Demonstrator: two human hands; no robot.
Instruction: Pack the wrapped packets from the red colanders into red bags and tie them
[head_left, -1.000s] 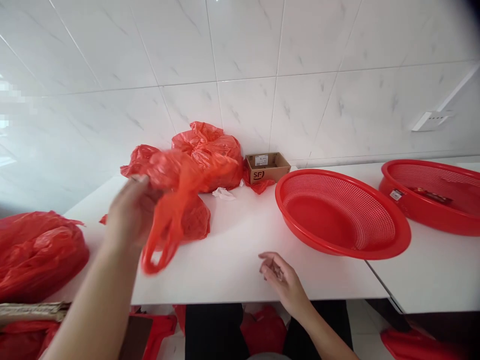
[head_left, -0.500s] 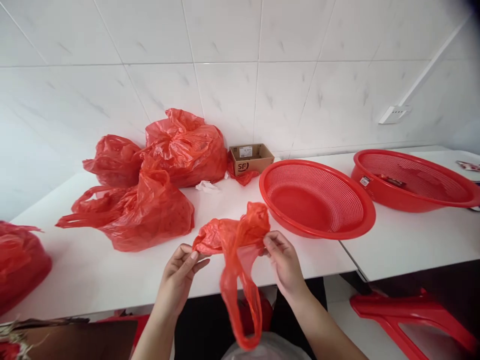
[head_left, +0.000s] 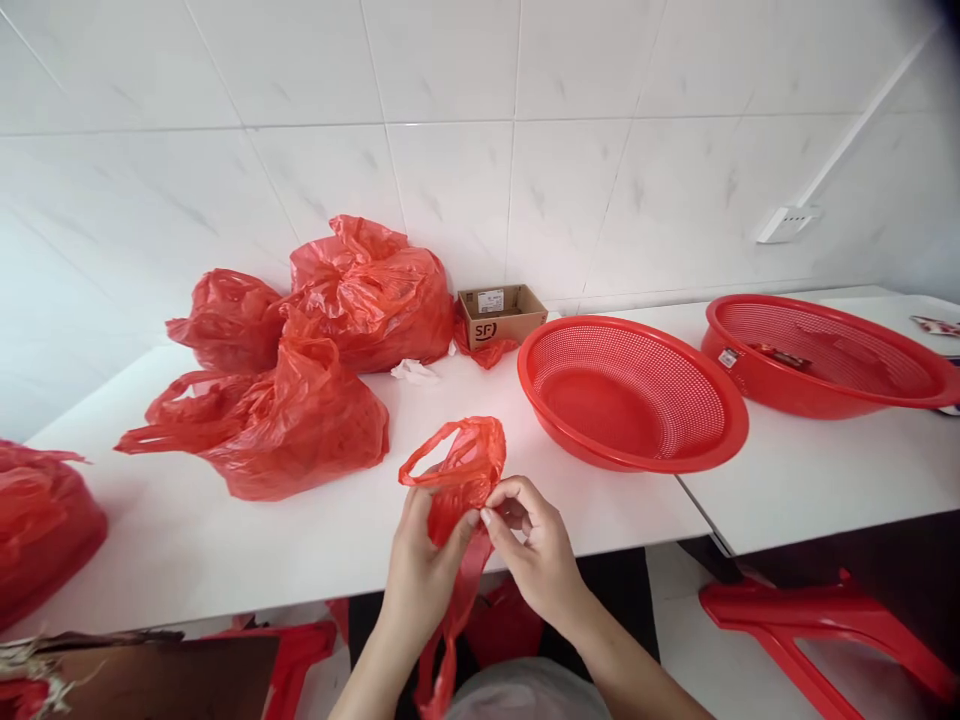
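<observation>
Over the front edge of the white table (head_left: pixel 225 545), both my hands grip an empty red plastic bag (head_left: pixel 459 465). My left hand (head_left: pixel 424 565) pinches it from the left, and my right hand (head_left: pixel 529 545) pinches it from the right, fingers curled. The bag's loop handle stands up above my fingers and its tail hangs down below the table edge. A filled red bag (head_left: pixel 292 425) lies on the table to the left of my hands.
Two more filled red bags (head_left: pixel 367 295) lean against the tiled wall, beside a small cardboard box (head_left: pixel 501 315). A red perforated basin (head_left: pixel 634 395) sits right of my hands, a second basin (head_left: pixel 825 355) farther right. Another red bag (head_left: pixel 37 530) is at far left, red stools below.
My left hand set the filled bag down on the table. Both hands then took the empty bag and drew together, bunching it between them at the table's front edge.
</observation>
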